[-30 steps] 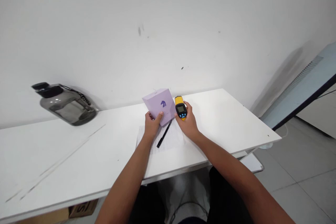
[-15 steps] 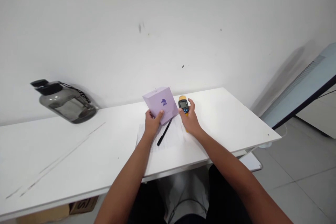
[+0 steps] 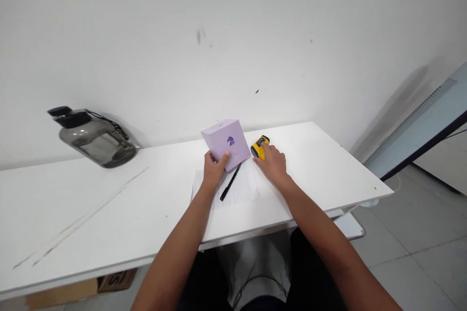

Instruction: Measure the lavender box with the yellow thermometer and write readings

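My left hand (image 3: 214,170) grips a lilac box (image 3: 226,143) by its lower left corner, thumb across the front. The box tilts above the table and shows a dark purple horse-head mark. To its right, my right hand (image 3: 273,163) is closed over a yellow and black infrared thermometer (image 3: 261,146), which is turned on its side by the box's right edge. The palm and fingers hide the thermometer's handle. Below the box a black pen (image 3: 230,182) lies slanted on a sheet of paper (image 3: 242,190), partly behind my left hand and forearm.
A grey translucent water bottle (image 3: 98,138) with a black cap stands at the left by the wall. The white table (image 3: 310,189) ends at the right, beyond which a pale blue panel (image 3: 419,121) leans. Under the table at the left is a cardboard box (image 3: 65,294).
My right hand has rolled the thermometer over: its screen and buttons faced me before, and its yellow side shows now. My left hand keeps hold of the box. The view has shifted slightly.
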Action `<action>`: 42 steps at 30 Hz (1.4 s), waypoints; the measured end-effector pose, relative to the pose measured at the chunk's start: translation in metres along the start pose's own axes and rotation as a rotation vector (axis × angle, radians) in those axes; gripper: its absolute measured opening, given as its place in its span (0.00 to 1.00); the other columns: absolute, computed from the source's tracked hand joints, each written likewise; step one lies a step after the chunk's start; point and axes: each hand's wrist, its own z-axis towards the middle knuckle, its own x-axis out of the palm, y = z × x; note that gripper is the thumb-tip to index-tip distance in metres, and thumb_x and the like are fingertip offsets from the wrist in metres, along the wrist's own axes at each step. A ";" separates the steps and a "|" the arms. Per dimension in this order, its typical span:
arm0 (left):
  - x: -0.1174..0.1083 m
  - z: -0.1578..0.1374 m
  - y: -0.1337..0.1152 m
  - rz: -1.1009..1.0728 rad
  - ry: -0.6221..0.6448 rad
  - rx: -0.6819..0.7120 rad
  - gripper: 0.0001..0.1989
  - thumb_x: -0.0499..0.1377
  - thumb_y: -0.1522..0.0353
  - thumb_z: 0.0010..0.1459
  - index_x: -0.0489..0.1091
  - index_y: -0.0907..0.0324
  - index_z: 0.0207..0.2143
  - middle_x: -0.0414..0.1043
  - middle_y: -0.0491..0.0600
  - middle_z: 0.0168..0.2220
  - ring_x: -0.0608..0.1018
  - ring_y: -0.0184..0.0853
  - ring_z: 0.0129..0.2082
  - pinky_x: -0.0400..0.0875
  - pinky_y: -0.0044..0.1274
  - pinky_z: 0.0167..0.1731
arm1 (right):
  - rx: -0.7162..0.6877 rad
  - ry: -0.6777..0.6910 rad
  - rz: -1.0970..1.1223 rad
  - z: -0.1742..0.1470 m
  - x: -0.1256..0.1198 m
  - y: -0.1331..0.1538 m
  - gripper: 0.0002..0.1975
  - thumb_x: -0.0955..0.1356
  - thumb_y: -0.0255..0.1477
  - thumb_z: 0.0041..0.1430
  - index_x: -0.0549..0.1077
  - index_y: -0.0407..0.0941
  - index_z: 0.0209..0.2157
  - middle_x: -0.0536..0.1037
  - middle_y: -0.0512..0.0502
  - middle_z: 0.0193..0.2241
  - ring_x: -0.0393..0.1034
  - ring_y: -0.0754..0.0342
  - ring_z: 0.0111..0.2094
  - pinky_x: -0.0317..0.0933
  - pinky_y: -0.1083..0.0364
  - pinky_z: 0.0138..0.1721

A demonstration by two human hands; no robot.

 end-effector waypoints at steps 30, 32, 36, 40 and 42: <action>0.001 -0.003 -0.001 0.045 -0.049 -0.045 0.40 0.70 0.49 0.41 0.61 0.55 0.52 0.69 0.57 0.51 0.73 0.44 0.52 0.68 0.36 0.50 | -0.390 0.359 0.368 -0.022 -0.024 0.000 0.11 0.61 0.33 0.67 0.72 0.46 0.43 0.79 0.47 0.26 0.72 0.52 0.26 0.64 0.53 0.34; 0.001 -0.005 -0.003 0.066 -0.043 -0.043 0.40 0.69 0.47 0.41 0.61 0.55 0.53 0.70 0.57 0.52 0.73 0.46 0.52 0.67 0.37 0.51 | -0.317 0.527 0.729 -0.030 -0.039 -0.013 0.15 0.67 0.42 0.61 0.70 0.46 0.42 0.79 0.48 0.29 0.72 0.54 0.25 0.65 0.53 0.32; 0.001 -0.008 -0.010 0.144 -0.052 -0.058 0.41 0.68 0.45 0.41 0.62 0.55 0.53 0.70 0.59 0.52 0.73 0.50 0.51 0.66 0.40 0.50 | -0.203 0.375 0.938 -0.055 -0.030 -0.018 0.24 0.67 0.52 0.58 0.67 0.46 0.22 0.64 0.55 0.14 0.58 0.59 0.17 0.54 0.58 0.22; 0.000 -0.013 -0.016 0.199 -0.041 -0.034 0.41 0.67 0.46 0.42 0.61 0.56 0.53 0.70 0.59 0.53 0.74 0.49 0.51 0.67 0.38 0.50 | -0.166 0.441 0.942 -0.067 0.002 -0.006 0.32 0.55 0.55 0.64 0.73 0.44 0.27 0.69 0.51 0.16 0.53 0.60 0.17 0.51 0.58 0.21; -0.001 -0.016 -0.018 0.252 -0.020 -0.018 0.41 0.66 0.46 0.44 0.59 0.56 0.55 0.70 0.58 0.54 0.74 0.48 0.52 0.68 0.36 0.50 | -0.110 0.394 0.873 -0.066 0.009 -0.003 0.30 0.59 0.54 0.63 0.75 0.43 0.26 0.71 0.50 0.17 0.57 0.59 0.19 0.53 0.57 0.24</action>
